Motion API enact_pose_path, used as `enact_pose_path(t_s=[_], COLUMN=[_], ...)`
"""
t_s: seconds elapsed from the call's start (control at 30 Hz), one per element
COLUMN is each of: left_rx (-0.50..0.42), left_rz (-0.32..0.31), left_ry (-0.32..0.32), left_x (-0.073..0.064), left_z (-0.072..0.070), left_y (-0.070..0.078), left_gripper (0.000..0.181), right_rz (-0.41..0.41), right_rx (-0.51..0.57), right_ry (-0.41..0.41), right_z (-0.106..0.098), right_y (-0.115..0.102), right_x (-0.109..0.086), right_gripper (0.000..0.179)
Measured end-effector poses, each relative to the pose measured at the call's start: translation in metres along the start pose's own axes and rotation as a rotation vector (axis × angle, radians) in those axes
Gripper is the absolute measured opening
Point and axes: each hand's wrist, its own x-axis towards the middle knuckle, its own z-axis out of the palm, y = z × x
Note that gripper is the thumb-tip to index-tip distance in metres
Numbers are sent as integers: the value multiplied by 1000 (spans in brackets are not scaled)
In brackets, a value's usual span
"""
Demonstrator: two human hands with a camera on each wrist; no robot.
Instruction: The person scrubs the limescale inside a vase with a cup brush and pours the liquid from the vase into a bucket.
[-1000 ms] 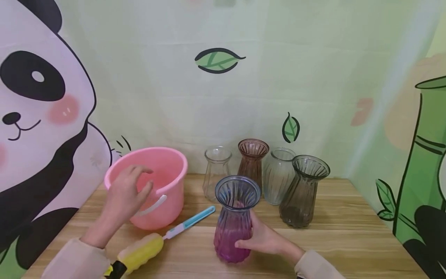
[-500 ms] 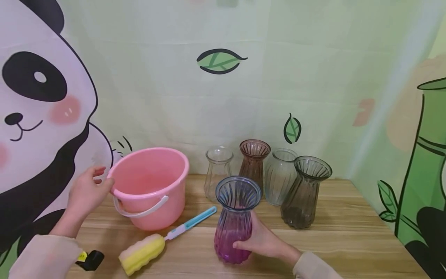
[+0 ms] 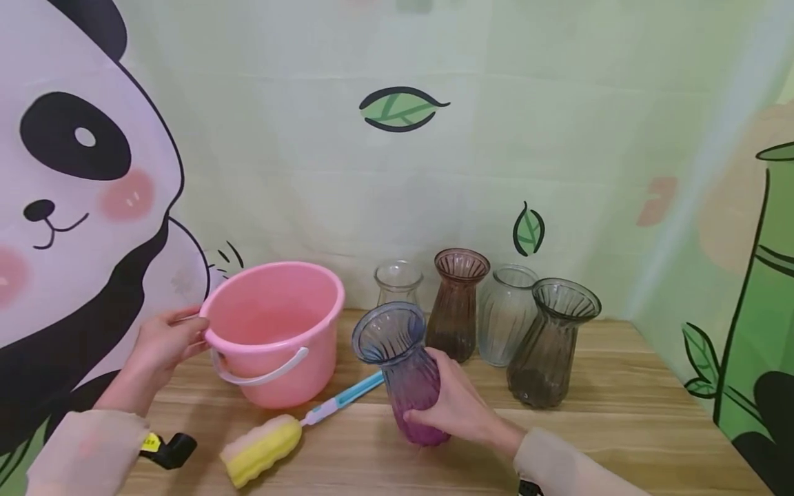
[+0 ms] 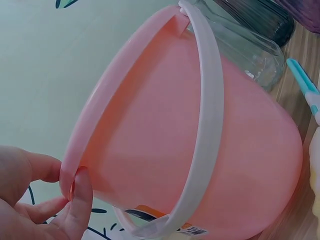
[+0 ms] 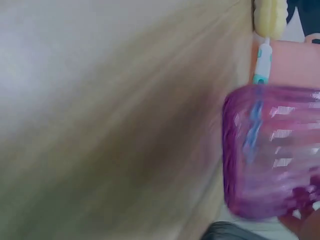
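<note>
A glass vase (image 3: 412, 386), blue at its flared mouth and purple-pink at its base, tilts to the left in my right hand (image 3: 455, 403). My fingers and thumb wrap its lower body from the right. In the right wrist view the purple base of the vase (image 5: 270, 155) shows close up, with only a bit of the hand at the edge. At the left, my left hand (image 3: 164, 344) pinches the rim of a pink bucket (image 3: 279, 365). The left wrist view shows thumb and fingers of the left hand (image 4: 45, 195) on either side of that rim.
A sponge bottle brush (image 3: 263, 448) with a blue handle lies before the bucket, its handle end behind the purple vase. Behind stand a clear vase (image 3: 399, 279), a brown vase (image 3: 455, 310), a ribbed clear vase (image 3: 504, 320) and a grey vase (image 3: 546, 358). A printed cloth hangs behind.
My left hand has moved from over the bucket to its left rim and now grips it. My right hand has raised the purple vase slightly and tipped its mouth leftward.
</note>
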Motion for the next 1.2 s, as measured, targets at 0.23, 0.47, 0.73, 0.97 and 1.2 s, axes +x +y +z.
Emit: enact_pose_path(t_s=[0.23,0.47,0.73,0.97,1.2], left_rx=[-9,-1,-21,-24,-2], left_rz=[-12,-4,-3,-12,-25], left_ry=[14,25,31,40,49], left_x=[-1,-2,-1,-1,-3], left_z=[4,4,4,5,5], left_y=[1,1,0,0,-1], left_gripper=[65,66,65,64,64], right_rz=[-125,-153,-361,-497,-642], right_rx=[-306,-473,-792,-1001,-1289], right_ry=[167,291,403,430,484], right_z=[-6,-21,-35,-42,-46], right_y=[-19,-50,-80,-90,-88], right_x=[23,50,78,102,125], right_gripper=[91,89,85,84,64])
